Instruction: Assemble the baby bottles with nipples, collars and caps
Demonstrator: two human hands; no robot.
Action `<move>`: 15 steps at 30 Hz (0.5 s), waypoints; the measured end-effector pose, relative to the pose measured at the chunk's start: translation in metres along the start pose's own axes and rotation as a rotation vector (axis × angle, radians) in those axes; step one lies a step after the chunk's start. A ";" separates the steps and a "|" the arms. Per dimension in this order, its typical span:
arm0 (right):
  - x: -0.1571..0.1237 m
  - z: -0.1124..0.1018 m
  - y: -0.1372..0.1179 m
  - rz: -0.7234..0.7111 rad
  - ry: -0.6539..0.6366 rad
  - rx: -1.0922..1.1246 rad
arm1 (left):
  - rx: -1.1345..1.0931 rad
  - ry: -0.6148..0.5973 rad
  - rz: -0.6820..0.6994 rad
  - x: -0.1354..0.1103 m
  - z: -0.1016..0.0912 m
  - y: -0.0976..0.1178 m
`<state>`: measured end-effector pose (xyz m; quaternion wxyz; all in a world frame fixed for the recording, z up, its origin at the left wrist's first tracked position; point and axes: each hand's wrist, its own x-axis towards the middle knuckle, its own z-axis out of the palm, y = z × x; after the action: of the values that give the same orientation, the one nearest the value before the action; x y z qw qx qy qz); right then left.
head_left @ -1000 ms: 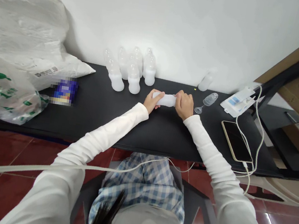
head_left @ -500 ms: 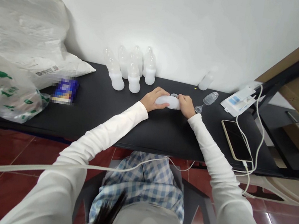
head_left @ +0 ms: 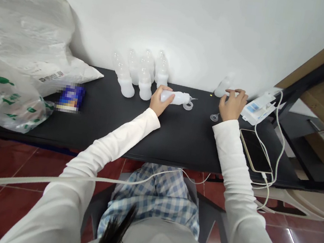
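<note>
Well, my left hand (head_left: 159, 101) is closed around a translucent plastic bottle (head_left: 174, 97) lying on its side on the black table (head_left: 103, 125), with a small ring (head_left: 187, 106) just beside its tip. My right hand (head_left: 232, 104) is half open, fingers curled beside a frosted bottle (head_left: 222, 88); I cannot tell whether they touch it. More upright bottles (head_left: 145, 82) stand far left, and a small clear piece (head_left: 214, 117) lies just left of my right wrist.
</note>
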<state>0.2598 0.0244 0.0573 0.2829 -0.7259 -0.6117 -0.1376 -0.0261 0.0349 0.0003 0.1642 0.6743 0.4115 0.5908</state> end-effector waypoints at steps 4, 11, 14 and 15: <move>0.002 0.012 0.016 0.163 -0.100 -0.025 | -0.077 0.081 -0.139 0.003 0.004 -0.008; 0.006 -0.002 0.012 0.144 0.062 0.063 | -0.214 0.105 -0.314 0.004 0.008 -0.014; 0.004 -0.002 0.001 0.037 0.213 0.256 | -0.328 0.119 -0.399 0.004 0.009 -0.010; 0.002 0.001 -0.004 0.009 0.242 0.334 | -0.362 0.119 -0.416 0.004 0.009 -0.008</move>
<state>0.2559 0.0276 0.0585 0.4712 -0.6498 -0.5844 -0.1192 -0.0210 0.0457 -0.0049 0.3753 0.4993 0.4377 0.6467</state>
